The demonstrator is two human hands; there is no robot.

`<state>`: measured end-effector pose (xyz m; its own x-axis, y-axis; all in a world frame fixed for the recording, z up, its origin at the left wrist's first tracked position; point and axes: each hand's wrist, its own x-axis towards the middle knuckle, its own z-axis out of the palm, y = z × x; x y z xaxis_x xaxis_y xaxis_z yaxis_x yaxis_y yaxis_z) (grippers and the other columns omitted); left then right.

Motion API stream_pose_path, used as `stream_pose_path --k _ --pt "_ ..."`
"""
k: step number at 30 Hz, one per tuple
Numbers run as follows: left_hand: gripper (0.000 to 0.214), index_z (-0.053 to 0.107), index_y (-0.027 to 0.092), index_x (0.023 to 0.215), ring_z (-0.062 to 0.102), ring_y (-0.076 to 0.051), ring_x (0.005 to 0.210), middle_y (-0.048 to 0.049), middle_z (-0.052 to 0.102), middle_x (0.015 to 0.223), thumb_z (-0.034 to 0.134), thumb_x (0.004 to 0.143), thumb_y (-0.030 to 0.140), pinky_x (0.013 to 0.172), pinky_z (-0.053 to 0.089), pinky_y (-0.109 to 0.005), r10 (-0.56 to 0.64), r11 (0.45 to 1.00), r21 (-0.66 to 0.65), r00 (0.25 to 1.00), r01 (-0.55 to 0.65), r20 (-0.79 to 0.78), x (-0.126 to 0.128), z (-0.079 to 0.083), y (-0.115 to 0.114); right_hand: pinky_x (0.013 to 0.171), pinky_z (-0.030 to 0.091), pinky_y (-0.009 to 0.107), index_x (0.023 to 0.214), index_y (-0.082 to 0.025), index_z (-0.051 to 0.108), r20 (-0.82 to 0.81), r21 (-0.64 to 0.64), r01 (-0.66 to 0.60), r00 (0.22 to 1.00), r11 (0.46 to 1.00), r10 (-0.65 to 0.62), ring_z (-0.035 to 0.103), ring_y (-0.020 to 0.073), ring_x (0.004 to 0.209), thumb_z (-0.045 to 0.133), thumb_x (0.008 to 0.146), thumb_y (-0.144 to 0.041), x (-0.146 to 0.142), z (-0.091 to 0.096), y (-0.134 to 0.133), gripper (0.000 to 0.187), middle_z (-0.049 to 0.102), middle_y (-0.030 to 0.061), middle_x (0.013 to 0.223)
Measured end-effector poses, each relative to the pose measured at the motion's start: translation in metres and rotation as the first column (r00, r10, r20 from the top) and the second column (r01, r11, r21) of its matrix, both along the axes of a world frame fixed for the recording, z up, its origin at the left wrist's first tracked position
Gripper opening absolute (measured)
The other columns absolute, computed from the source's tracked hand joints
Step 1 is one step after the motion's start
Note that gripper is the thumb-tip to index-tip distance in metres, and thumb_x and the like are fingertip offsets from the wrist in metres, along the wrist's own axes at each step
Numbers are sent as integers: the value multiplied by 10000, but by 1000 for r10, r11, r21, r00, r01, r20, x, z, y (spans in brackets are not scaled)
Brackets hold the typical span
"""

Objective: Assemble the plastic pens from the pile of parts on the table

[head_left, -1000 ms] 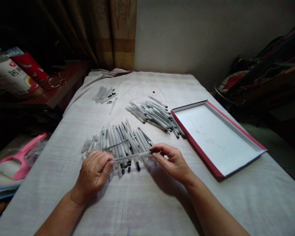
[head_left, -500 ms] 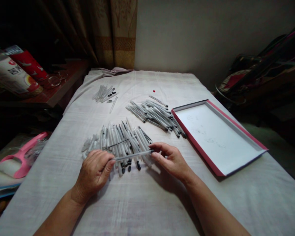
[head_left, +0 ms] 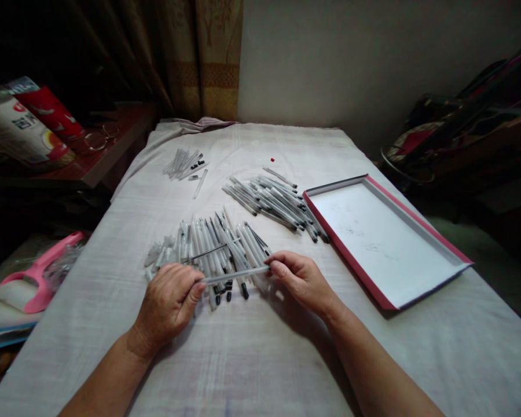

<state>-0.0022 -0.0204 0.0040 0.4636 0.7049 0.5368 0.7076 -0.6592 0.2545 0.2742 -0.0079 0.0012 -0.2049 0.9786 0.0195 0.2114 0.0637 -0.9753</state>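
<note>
A clear pen [head_left: 237, 274] is held nearly level between my two hands, above a near pile of pen parts. My left hand [head_left: 169, 298] is closed around its left end. At the right end, the thumb and fingers of my right hand [head_left: 299, 284] pinch it, hiding the tip. Beneath lie loose pen barrels [head_left: 208, 240], thin dark refills [head_left: 206, 253] and several black end pieces [head_left: 244, 291]. Translucent caps [head_left: 158, 253] are heaped at the pile's left edge, partly behind my left hand.
Black-ended pens [head_left: 273, 202] lie piled beside a shallow red-edged box lid [head_left: 347, 255]. Farther back are a small group of barrels [head_left: 182, 164] and a red bit [head_left: 272, 160]. Left of the cloth-covered table [head_left: 226, 370] are a pink-handled roller [head_left: 47, 269], jars and glasses [head_left: 96, 141].
Both hands keep nearly the same place with the pen between them. My right fingers have closed over its right end, covering the dark tip that showed before.
</note>
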Motion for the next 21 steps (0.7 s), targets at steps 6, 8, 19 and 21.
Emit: stream_pose_path --k 6,8,19,21 --pt "219 597 210 813 610 -166 680 -8 655 702 459 972 270 719 460 -313 21 999 -24 1000 -20 7 -2 1 1 616 520 274 818 -186 715 10 61 71 997 996 -72 654 168 675 677 795 -303 7 -3 4 125 723 38 743" --pt "228 591 209 788 604 -165 664 -5 647 687 461 968 265 693 454 -309 40 999 -25 999 -39 19 -3 2 1 607 517 279 850 -185 719 19 92 144 989 985 -146 656 174 674 679 797 -317 12 -6 6 148 734 51 778" --pt "243 597 219 795 619 -166 680 6 667 714 458 972 310 670 457 -311 117 993 -32 992 -116 41 -6 -2 3 738 550 308 828 -226 754 332 346 134 908 928 -255 711 200 751 624 871 -287 13 -24 12 150 776 58 824" --pt "251 599 217 792 621 -165 681 4 669 715 457 974 313 677 459 -311 122 992 -39 992 -120 30 -6 -3 2 755 562 316 861 -227 763 329 355 118 913 927 -242 724 206 774 604 885 -282 12 -24 12 170 785 65 848"
